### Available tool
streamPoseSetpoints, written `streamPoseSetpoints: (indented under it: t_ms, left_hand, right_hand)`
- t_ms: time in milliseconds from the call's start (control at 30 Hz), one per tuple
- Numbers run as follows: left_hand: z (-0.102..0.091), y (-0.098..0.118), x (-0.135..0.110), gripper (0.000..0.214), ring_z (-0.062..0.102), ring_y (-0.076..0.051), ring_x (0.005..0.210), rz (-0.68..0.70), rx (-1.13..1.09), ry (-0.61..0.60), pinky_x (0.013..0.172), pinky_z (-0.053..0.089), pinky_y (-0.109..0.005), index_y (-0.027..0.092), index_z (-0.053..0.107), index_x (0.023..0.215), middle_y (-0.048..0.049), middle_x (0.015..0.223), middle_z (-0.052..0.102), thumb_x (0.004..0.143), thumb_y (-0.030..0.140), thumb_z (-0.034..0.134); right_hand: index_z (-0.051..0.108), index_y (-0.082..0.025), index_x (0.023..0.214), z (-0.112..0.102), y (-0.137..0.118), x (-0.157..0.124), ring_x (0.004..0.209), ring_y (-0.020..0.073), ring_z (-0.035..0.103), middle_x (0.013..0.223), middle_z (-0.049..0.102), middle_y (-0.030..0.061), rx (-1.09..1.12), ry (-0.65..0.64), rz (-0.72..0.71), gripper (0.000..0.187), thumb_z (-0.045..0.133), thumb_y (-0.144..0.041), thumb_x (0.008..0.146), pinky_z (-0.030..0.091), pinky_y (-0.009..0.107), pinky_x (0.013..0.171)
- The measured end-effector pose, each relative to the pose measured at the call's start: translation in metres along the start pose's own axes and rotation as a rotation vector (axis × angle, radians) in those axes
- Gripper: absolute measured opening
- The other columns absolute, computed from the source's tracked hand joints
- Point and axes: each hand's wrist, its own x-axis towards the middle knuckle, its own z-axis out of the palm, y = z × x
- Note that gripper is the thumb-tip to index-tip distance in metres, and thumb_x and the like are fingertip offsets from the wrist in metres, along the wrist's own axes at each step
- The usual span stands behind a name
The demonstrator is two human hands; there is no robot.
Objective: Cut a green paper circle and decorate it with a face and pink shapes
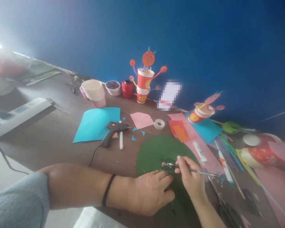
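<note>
My right hand [191, 180] is closed around a slim pen [196, 171] with a clear barrel, held nearly level above a round green mat [152, 152]. At the pen's left end is a small pink bit [163, 164], perhaps paper; whether it sticks to the tip I cannot tell. My left hand [154, 191] lies palm down on the mat's near left part, its fingers pointing toward the pen and its thumb apart. What is under that palm is hidden. A small dark object [172, 209] shows just below the left thumb.
A black glue gun [114, 129] lies on blue paper [90, 123], its cord trailing toward my left arm. Stacked paper cups [93, 91] and a decorated cup figure [144, 79] stand along the wall. Tape [159, 123], a marker [225, 166] and scissors [224, 205] lie around the mat.
</note>
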Motion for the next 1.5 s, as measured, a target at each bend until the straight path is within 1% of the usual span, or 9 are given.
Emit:
streamPoseSetpoints:
  t_ms: [100,267,467,633,767,900,1000,1300,1500]
  left_hand:
    - [0.0001,-0.0002,-0.0003,0.022,0.050,-0.026,0.102,0.007,-0.009,-0.010,0.078,0.047,-0.035,0.015,0.053,0.097,-0.0172,0.117,0.049,0.081,0.029,0.051]
    - [0.0009,0.0002,0.0000,0.019,0.051,-0.025,0.102,-0.004,0.007,0.010,0.079,0.047,-0.035,0.015,0.053,0.098,-0.0170,0.116,0.049,0.082,0.026,0.049]
    - [0.0013,0.0012,0.0002,0.019,0.052,-0.026,0.101,-0.010,0.019,0.018,0.079,0.046,-0.035,0.015,0.054,0.097,-0.0163,0.117,0.049,0.082,0.026,0.050]
    - [0.0014,0.0011,0.0002,0.018,0.050,-0.026,0.105,-0.012,0.015,0.013,0.080,0.046,-0.034,0.016,0.054,0.097,-0.0158,0.118,0.050,0.084,0.026,0.048]
    - [0.0022,0.0013,0.0007,0.017,0.051,-0.026,0.102,-0.016,0.018,0.014,0.080,0.046,-0.036,0.016,0.053,0.096,-0.0164,0.116,0.050,0.084,0.026,0.048]
    - [0.0022,0.0015,0.0007,0.018,0.051,-0.025,0.102,-0.020,0.013,0.016,0.080,0.046,-0.035,0.016,0.053,0.097,-0.0154,0.116,0.049,0.086,0.028,0.045]
    - [0.0024,0.0013,0.0007,0.018,0.051,-0.025,0.101,-0.009,0.014,0.017,0.080,0.047,-0.035,0.016,0.054,0.097,-0.0156,0.115,0.049,0.085,0.027,0.047]
    - [0.0032,0.0010,0.0010,0.018,0.051,-0.025,0.101,-0.006,0.025,0.048,0.078,0.047,-0.036,0.016,0.054,0.097,-0.0162,0.115,0.050,0.086,0.027,0.046]
    - [0.0033,0.0001,0.0005,0.018,0.051,-0.025,0.099,0.007,0.011,0.037,0.078,0.047,-0.036,0.015,0.054,0.097,-0.0162,0.113,0.051,0.084,0.026,0.047]
  right_hand:
    - [0.056,-0.020,0.066,0.0001,-0.0005,0.0004,0.049,0.0127,0.056,0.049,0.057,-0.0024,0.021,-0.015,-0.008,0.035,0.046,-0.044,0.089,0.043,0.022,0.051]
    - [0.058,-0.019,0.066,0.0002,-0.0024,0.0007,0.049,0.0136,0.058,0.050,0.057,-0.0017,-0.030,-0.036,-0.047,0.035,0.047,-0.044,0.089,0.043,0.022,0.051]
    - [0.056,-0.020,0.067,0.0002,-0.0001,0.0008,0.050,0.0126,0.057,0.050,0.057,-0.0025,0.003,-0.031,-0.012,0.035,0.046,-0.044,0.089,0.042,0.021,0.053]
    - [0.058,-0.020,0.067,0.0005,0.0007,0.0009,0.050,0.0126,0.058,0.051,0.058,-0.0027,0.013,-0.034,-0.019,0.034,0.048,-0.045,0.088,0.043,0.022,0.054]
    - [0.058,-0.020,0.068,0.0014,0.0007,0.0006,0.051,0.0125,0.058,0.052,0.059,-0.0026,0.005,-0.052,-0.025,0.033,0.049,-0.044,0.088,0.043,0.022,0.055]
    - [0.058,-0.019,0.068,0.0013,0.0003,0.0007,0.051,0.0129,0.058,0.051,0.058,-0.0022,0.009,-0.040,-0.014,0.034,0.048,-0.045,0.088,0.044,0.022,0.055]
    - [0.058,-0.020,0.068,0.0009,0.0003,0.0010,0.052,0.0131,0.059,0.051,0.058,-0.0022,0.029,-0.031,0.000,0.035,0.048,-0.046,0.088,0.044,0.023,0.055]
    - [0.060,-0.020,0.070,0.0016,0.0022,0.0012,0.053,0.0122,0.060,0.054,0.060,-0.0025,0.020,-0.074,-0.027,0.031,0.051,-0.045,0.087,0.044,0.021,0.055]
    - [0.059,-0.020,0.069,0.0012,0.0012,0.0005,0.053,0.0123,0.059,0.054,0.060,-0.0023,0.065,-0.033,-0.009,0.031,0.051,-0.043,0.088,0.044,0.021,0.055]
